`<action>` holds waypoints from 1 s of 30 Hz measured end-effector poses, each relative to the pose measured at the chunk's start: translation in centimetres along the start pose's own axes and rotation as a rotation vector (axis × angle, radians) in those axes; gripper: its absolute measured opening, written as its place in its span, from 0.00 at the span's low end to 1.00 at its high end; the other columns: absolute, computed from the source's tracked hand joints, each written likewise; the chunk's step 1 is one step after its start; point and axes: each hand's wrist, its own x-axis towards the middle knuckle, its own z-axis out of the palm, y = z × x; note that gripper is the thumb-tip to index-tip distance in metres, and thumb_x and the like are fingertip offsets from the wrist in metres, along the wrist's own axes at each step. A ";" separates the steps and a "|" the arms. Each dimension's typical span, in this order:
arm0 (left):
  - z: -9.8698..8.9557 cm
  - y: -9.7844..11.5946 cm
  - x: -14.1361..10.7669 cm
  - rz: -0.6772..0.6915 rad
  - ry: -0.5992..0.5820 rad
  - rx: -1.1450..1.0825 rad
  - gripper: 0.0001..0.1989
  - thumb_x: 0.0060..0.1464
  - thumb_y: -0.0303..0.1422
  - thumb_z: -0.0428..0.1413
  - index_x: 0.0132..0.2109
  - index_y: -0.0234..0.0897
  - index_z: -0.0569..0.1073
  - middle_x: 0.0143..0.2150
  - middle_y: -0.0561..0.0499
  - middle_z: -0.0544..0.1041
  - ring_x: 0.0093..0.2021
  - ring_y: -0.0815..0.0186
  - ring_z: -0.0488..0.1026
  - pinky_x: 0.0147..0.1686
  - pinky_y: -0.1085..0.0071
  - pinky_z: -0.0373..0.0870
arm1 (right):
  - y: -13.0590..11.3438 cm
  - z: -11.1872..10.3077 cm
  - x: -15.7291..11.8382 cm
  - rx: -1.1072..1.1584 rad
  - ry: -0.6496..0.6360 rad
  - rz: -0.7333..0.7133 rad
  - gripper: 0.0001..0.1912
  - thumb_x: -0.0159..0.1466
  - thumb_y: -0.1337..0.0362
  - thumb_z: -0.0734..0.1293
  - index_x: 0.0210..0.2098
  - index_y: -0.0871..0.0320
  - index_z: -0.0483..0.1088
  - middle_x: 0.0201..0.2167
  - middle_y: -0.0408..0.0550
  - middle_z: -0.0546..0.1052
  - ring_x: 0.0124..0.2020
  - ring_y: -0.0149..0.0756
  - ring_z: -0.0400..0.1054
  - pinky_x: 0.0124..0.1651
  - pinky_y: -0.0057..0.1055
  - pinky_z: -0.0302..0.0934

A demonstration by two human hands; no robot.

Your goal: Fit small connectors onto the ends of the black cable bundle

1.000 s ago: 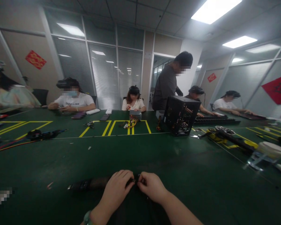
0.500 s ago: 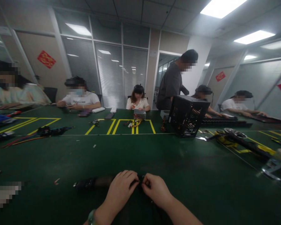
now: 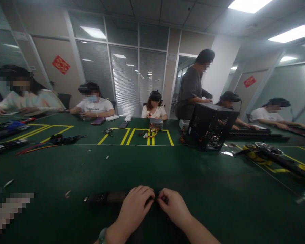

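A dark cylindrical object (image 3: 114,198) lies crosswise on the green table in front of me. It has a black ribbed section and a small shiny tip at its left end, and a brownish middle. My left hand (image 3: 137,207) covers its right part, fingers curled down round it and thumb close to the index finger. Just right of it, my right hand (image 3: 173,205) is closed in a pinch, its fingertips close to the left ones. Whatever sits between those fingertips is dark and too small to make out. A band circles my left wrist.
Beyond stands a black computer case (image 3: 209,127), with a power supply (image 3: 156,124) and its cables left of it. Wire bundles (image 3: 57,139) lie at left. A black and yellow piece of gear (image 3: 266,152) is at right. Several people sit across; one person (image 3: 190,84) stands.
The view has turned slightly left, so the scene sits farther right. My hands keep nearly the same pose at the cylinder. The standing person's hand now shows above the computer case.
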 end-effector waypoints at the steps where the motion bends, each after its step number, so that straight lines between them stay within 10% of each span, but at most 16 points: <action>1: 0.0 0.1 0.0 -0.013 -0.003 -0.001 0.05 0.57 0.28 0.54 0.40 0.42 0.71 0.42 0.53 0.74 0.44 0.62 0.69 0.45 0.66 0.62 | 0.0 0.0 0.0 0.004 -0.001 0.001 0.03 0.61 0.67 0.65 0.33 0.55 0.71 0.28 0.40 0.77 0.29 0.32 0.70 0.32 0.22 0.56; 30: -0.5 0.3 -0.1 0.013 -0.026 0.019 0.05 0.57 0.27 0.54 0.40 0.42 0.70 0.42 0.53 0.73 0.44 0.61 0.68 0.44 0.65 0.61 | 0.4 0.0 -0.3 0.107 -0.050 -0.006 0.03 0.62 0.66 0.65 0.33 0.55 0.73 0.28 0.39 0.76 0.28 0.30 0.69 0.29 0.21 0.56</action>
